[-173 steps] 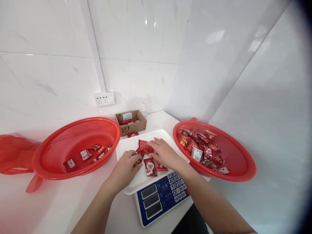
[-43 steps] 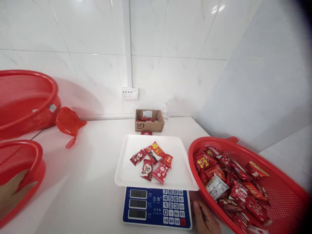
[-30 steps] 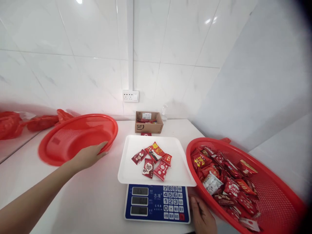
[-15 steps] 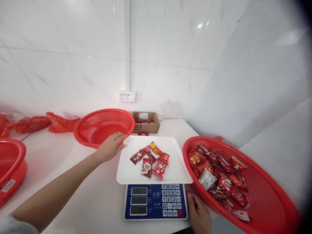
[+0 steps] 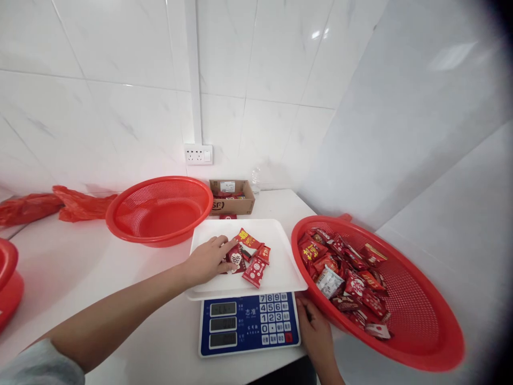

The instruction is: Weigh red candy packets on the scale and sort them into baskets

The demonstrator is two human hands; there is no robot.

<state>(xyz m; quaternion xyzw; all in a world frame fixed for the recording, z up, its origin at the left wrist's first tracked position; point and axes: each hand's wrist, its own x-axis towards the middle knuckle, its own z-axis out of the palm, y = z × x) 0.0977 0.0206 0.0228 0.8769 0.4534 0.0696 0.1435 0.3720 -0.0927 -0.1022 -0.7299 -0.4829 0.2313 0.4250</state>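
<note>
My left hand (image 5: 210,260) reaches over the white tray (image 5: 280,280), thumb and index finger apart. Its fingertips touch a dark red snack packet (image 5: 237,259), and another dark packet there is mostly covered by the hand. Just right of these lie a red and yellow packet (image 5: 247,240), a small red packet (image 5: 264,253) and a dotted red packet (image 5: 254,271). The tray tops a blue digital scale (image 5: 248,326) with keypad and displays. Against the scale's right edge rests my right hand (image 5: 316,330), fingers loosely extended, no object visible in it.
At the right, a red perforated basket (image 5: 425,299) holds many snack packets. Another red basket (image 5: 160,219) stands behind left, near a cardboard box (image 5: 239,206) of packets. Red plastic bags (image 5: 86,206) lie along the wall; a red basket (image 5: 8,299) shows at the left edge.
My left hand has moved from the tray's left rim onto the dark packets. My right hand stays beside the scale. The view has shifted slightly right.
</note>
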